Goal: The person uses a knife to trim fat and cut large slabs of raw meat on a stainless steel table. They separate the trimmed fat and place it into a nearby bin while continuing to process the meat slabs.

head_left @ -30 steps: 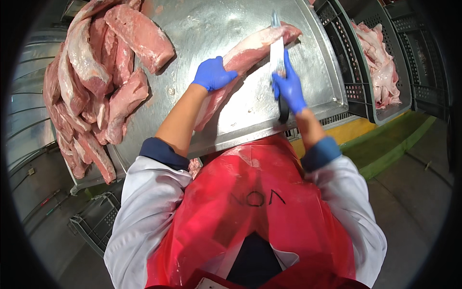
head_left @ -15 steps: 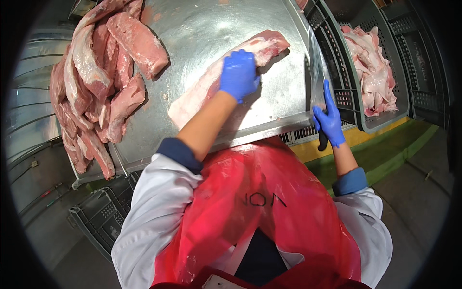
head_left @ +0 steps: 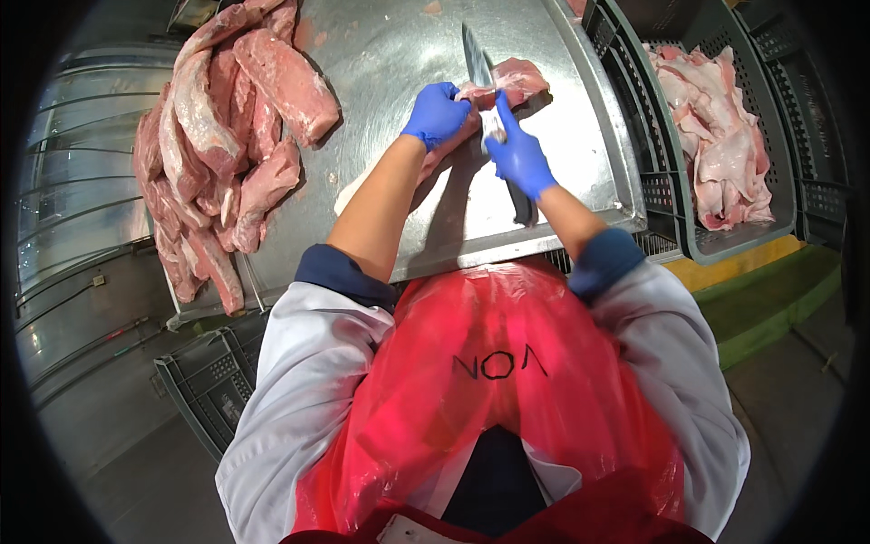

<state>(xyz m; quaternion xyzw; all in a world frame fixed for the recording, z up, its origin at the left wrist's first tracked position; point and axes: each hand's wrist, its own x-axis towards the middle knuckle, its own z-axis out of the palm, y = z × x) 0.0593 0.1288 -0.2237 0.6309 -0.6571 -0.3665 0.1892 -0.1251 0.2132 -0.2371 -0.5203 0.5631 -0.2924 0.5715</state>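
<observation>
A long piece of pale, fatty meat lies slantwise on the metal table, its far end pointing right. My left hand, in a blue glove, is closed on its upper part, and my left forearm hides much of the near end. In my gloved right hand is a knife with a dark handle showing below the palm. The blade lies across the meat just right of my left hand, tip pointing away from me. My right index finger stretches along the blade.
Several trimmed meat pieces are heaped at the table's left side. Right of the table's raised rim stands a dark crate holding pale fatty trimmings. Another dark crate sits low at the left.
My right hand has brought the knife from the table's right edge leftward onto the meat. My left hand has shifted slightly and now grips the meat's edge.
</observation>
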